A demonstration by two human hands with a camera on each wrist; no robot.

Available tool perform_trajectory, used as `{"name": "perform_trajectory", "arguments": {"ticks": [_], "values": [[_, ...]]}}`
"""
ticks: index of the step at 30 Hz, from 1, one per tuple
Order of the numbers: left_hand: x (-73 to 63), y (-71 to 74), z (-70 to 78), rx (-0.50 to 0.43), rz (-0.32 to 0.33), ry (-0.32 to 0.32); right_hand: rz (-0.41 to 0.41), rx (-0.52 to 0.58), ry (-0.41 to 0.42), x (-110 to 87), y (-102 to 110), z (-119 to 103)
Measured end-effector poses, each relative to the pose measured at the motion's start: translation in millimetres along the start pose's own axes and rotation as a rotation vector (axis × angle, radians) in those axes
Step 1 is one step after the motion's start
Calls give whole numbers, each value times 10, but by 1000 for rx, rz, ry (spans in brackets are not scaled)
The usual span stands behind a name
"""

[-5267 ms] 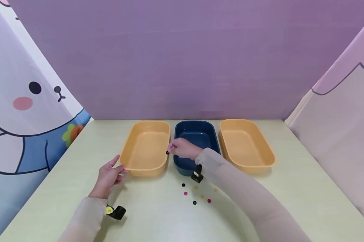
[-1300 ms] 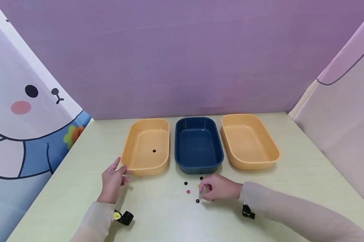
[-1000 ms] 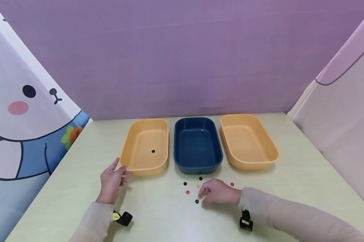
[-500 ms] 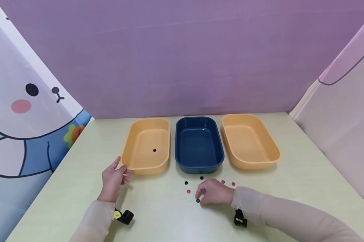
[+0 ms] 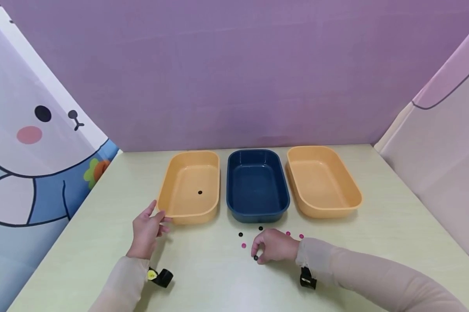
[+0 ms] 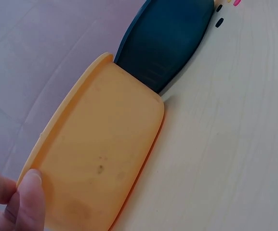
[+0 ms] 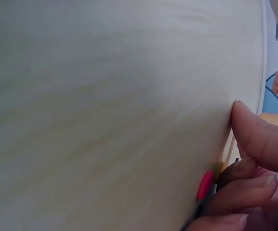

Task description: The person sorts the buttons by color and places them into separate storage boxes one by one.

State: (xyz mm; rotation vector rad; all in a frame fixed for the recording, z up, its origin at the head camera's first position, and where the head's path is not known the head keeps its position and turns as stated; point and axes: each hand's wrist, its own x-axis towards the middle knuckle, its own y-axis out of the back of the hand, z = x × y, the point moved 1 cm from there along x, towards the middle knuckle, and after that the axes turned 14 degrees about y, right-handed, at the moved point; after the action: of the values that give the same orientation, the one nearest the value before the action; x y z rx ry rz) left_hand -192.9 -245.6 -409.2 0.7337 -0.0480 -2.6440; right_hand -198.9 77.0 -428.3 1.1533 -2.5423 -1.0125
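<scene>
My left hand [image 5: 146,229] pinches the near left corner of the rim of the left yellow-orange tray [image 5: 187,212]; in the left wrist view its thumb [image 6: 32,192] lies against the outer wall. One black button [image 5: 200,192] lies inside that tray. My right hand [image 5: 275,245] is low over the table, thumb and index finger curled round another black button [image 5: 255,258]. Two more black buttons [image 5: 240,234] and several pink buttons [image 5: 244,245] lie around it on the table. In the right wrist view a pink button [image 7: 205,185] shows beside the curled fingers, the pinched one mostly hidden.
A dark blue tray [image 5: 258,216] stands in the middle, with the right yellow-orange tray [image 5: 328,212] beside it. A purple backdrop [image 5: 250,86] rises behind the table [image 5: 203,277]. Patterned cloths hang at left and right.
The right hand has come from beside the left tray, where it held a black button, down to the loose buttons; a black button now lies in that tray. Yellow buttons are now hidden. Left hand stays put.
</scene>
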Motion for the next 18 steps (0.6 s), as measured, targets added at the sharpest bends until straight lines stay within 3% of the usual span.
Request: {"name": "perform_trajectory", "arguments": {"ticks": [6,18], "values": [[-9,-21,12,-3,-8,-3,-2,-16,23,-40,5,15],[-32,9,7,2,-10,-2,-22,-133,155,-105,12,13]]}}
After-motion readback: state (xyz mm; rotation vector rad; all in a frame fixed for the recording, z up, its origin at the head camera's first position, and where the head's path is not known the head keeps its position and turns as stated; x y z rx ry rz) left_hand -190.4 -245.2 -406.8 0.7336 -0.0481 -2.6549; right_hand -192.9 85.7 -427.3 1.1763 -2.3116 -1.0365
